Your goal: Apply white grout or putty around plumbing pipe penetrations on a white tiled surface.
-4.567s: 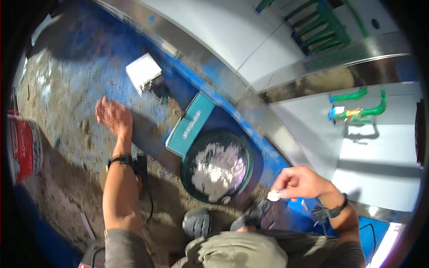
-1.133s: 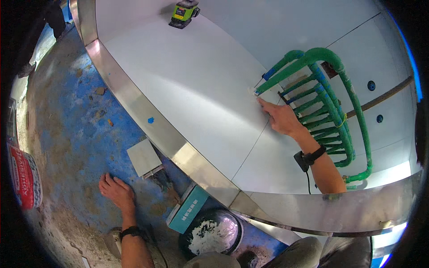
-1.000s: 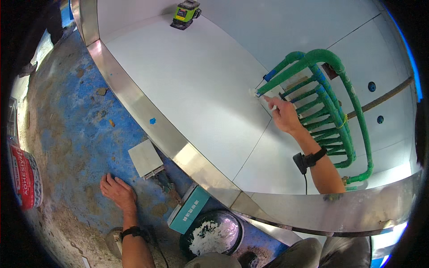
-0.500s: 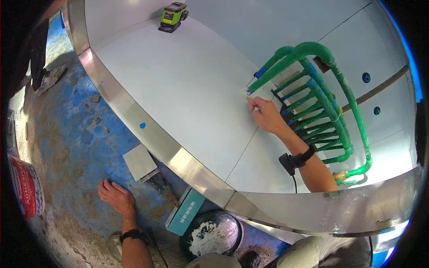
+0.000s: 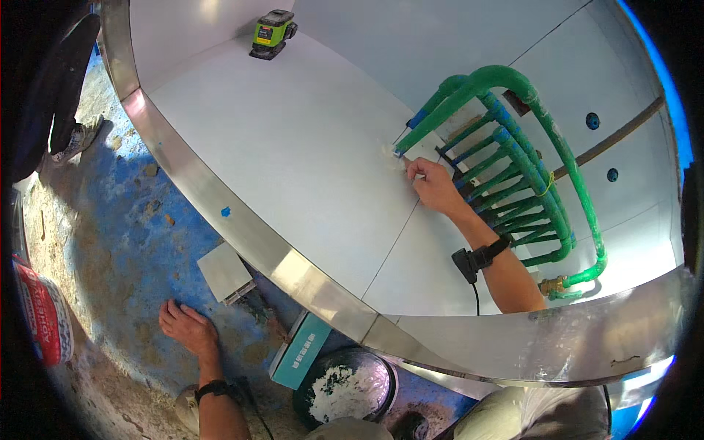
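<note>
My right hand is inside the white-tiled enclosure, at the lower end of a curved green pipe, beside a pale smear on the tile. Its fingers are bent and closed together; whatever they hold, if anything, is hidden. A rack of parallel green pipes lies just right of it. My left hand rests on the blue, dirty floor with fingers apart and nothing in them, near a square pale tile piece and a teal box.
A steel rim divides floor and enclosure. A green-black device sits at the back. A dark tub of white paste stands below me, a red-white bucket at left. Another person's dark trouser leg is at upper left.
My right hand went from above the tub, with a white lump, to the pipe end, where its fingers have since curled slightly. The other person's leg shows more at left. The view has shifted.
</note>
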The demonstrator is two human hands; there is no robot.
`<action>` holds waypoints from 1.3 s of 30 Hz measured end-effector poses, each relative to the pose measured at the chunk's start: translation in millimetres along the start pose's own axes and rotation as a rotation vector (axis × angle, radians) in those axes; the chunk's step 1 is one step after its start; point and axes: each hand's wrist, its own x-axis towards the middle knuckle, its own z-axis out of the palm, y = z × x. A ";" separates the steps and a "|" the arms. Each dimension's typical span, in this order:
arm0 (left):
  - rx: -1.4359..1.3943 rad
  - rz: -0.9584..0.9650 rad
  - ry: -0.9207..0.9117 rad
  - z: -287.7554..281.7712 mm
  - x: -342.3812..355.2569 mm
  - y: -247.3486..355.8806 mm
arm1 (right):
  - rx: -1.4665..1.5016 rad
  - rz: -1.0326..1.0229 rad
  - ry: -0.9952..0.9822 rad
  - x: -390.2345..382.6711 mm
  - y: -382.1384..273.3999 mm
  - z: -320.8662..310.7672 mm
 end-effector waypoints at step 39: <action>-0.006 -0.013 -0.002 -4.8 2.4 0.7 | -0.260 -0.292 0.082 21.8 -72.9 -33.3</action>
